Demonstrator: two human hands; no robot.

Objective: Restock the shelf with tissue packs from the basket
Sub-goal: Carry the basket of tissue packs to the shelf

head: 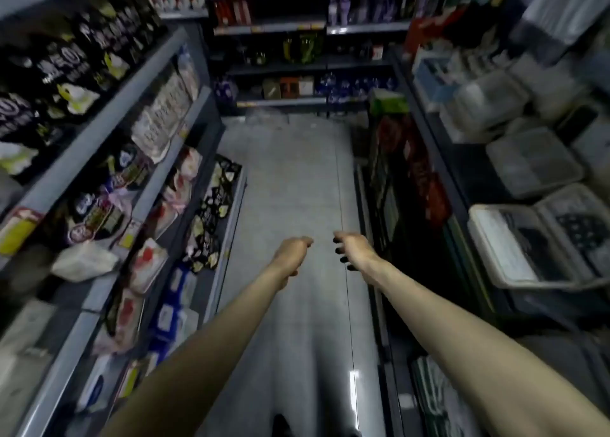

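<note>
Retail shop aisle, tiered metal shelving (pixel 109 133) at 9 o'clock stocked with packaged goods (pixel 158 116), yellow price strips (pixel 310 26) on shelf edges at 12 o'clock, plastic containers (pixel 531 162) racked at 3 o'clock, tiled floor (pixel 290 189) between.

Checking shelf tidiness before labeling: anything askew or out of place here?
One white pack on the left shelf lies tilted, poking past its edge. The picture is blurry; nothing else stands out.
</note>
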